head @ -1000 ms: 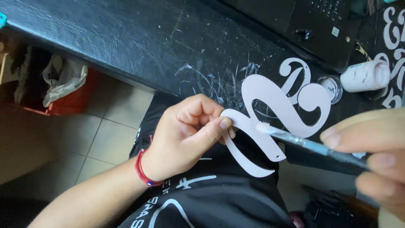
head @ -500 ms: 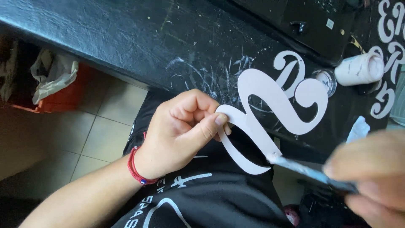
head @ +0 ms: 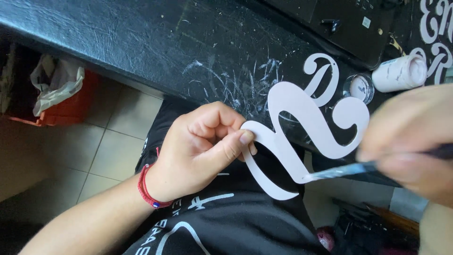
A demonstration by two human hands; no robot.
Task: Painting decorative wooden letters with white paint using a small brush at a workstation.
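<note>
My left hand (head: 203, 141) pinches the left end of a large white curly cut-out letter (head: 302, 127), holding it up over my lap in front of the black table (head: 141, 42). My right hand (head: 415, 141), blurred at the right edge, grips a thin paintbrush (head: 344, 171). The brush tip touches the lower edge of the letter near its middle stroke. A red cord bracelet sits on my left wrist.
Another white cut-out letter (head: 323, 78) lies on the scratched table beside an open small paint jar (head: 361, 87) and a white bottle (head: 398, 73) on its side. More white letters (head: 434, 28) lie at top right. An orange bin (head: 61, 101) stands on the tiled floor at left.
The brush tip has slid down along the letter's edge toward its lower stroke. My right hand has drifted right and up. My left hand keeps its pinch.
</note>
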